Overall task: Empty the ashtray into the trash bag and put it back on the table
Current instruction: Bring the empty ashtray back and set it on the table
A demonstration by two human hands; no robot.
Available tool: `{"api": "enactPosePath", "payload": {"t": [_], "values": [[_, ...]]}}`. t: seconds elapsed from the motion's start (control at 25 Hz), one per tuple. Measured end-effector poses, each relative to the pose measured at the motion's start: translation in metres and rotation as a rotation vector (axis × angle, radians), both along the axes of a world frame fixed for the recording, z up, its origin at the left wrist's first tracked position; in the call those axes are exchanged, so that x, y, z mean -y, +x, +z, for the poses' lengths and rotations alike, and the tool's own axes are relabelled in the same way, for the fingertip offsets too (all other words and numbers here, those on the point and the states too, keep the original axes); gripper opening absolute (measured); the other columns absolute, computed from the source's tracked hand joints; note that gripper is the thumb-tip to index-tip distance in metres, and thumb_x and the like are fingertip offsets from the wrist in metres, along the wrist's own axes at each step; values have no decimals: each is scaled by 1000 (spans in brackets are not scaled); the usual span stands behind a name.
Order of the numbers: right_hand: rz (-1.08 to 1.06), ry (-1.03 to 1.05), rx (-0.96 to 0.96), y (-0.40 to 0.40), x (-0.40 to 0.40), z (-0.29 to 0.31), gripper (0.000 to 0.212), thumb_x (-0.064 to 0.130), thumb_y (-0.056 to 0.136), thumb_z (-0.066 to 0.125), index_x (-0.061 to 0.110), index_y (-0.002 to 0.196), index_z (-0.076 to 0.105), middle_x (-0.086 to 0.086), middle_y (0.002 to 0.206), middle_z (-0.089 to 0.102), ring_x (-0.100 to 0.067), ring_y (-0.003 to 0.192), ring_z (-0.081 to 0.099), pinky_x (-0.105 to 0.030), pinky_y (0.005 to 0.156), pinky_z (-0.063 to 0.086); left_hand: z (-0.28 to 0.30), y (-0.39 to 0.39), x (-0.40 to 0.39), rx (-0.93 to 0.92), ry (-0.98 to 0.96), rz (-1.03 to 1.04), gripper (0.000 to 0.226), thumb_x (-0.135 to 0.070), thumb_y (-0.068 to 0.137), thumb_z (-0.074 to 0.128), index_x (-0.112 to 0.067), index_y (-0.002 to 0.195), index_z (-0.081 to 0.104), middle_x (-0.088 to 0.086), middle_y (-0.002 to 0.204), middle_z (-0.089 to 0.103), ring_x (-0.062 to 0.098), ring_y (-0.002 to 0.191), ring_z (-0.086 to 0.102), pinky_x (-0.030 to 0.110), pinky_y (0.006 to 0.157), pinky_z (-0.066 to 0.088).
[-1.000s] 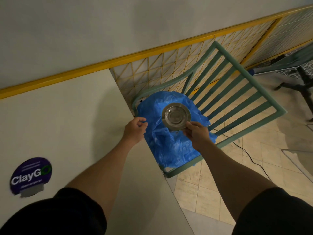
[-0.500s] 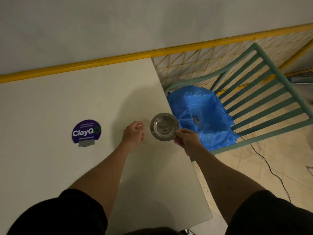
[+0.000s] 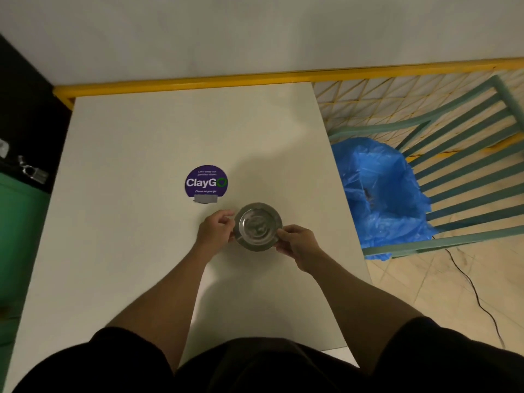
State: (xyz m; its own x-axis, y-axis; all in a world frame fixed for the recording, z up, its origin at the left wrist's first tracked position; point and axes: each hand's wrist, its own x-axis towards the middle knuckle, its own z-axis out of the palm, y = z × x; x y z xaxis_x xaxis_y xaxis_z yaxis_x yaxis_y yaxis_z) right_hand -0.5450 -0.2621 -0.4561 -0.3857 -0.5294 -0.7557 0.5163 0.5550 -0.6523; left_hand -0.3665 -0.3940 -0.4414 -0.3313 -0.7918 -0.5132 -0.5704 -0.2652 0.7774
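A round metal ashtray (image 3: 257, 224) is over the white table (image 3: 136, 154), just below a purple round sticker. My left hand (image 3: 216, 230) grips its left rim and my right hand (image 3: 295, 241) pinches its right rim. Whether the ashtray touches the tabletop I cannot tell. Its bowl looks shiny with no visible ash. The blue trash bag (image 3: 380, 194) hangs open on a green chair to the right of the table, with a small dark clump inside.
The purple ClayGo sticker (image 3: 206, 182) lies mid-table. The green slatted chair (image 3: 465, 165) lies tipped against a yellow railing (image 3: 283, 78). A black cable (image 3: 470, 285) runs over the tiled floor at right. A green surface and a padlock (image 3: 35, 173) sit left of the table.
The ashtray moved left from above the blue bag to over the table's middle. My left hand let go of the bag and took the ashtray's left rim.
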Motion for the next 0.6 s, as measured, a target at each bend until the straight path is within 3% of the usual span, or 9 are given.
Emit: {"api": "enactPosePath", "payload": {"t": [0.28,0.44,0.6], "values": [[105,49,2,75,6,-11,8,7,88,70,8,80,69,-8,67,71,-20,60,69,-29,59,58,-9,78,-6,97,-19,13,30,-12,88,60,-17,116,69,8,104,72,31,98,67,50,85,58],[113,106,-22,99,8,-16,8,7,87,71,7,79,69,-8,67,70,-17,55,67,-26,54,57,-14,101,-7,136,-37,10,31,-9,86,62,-15,115,70,6,96,70,30,95,68,48,86,58],[106,167,-52,112,8,-19,6,8,86,72,8,80,70,-11,71,72,-21,60,70,-27,54,57,-19,110,-9,210,-119,-45,28,-10,85,63,-16,111,71,5,101,74,19,88,64,31,86,54]]}}
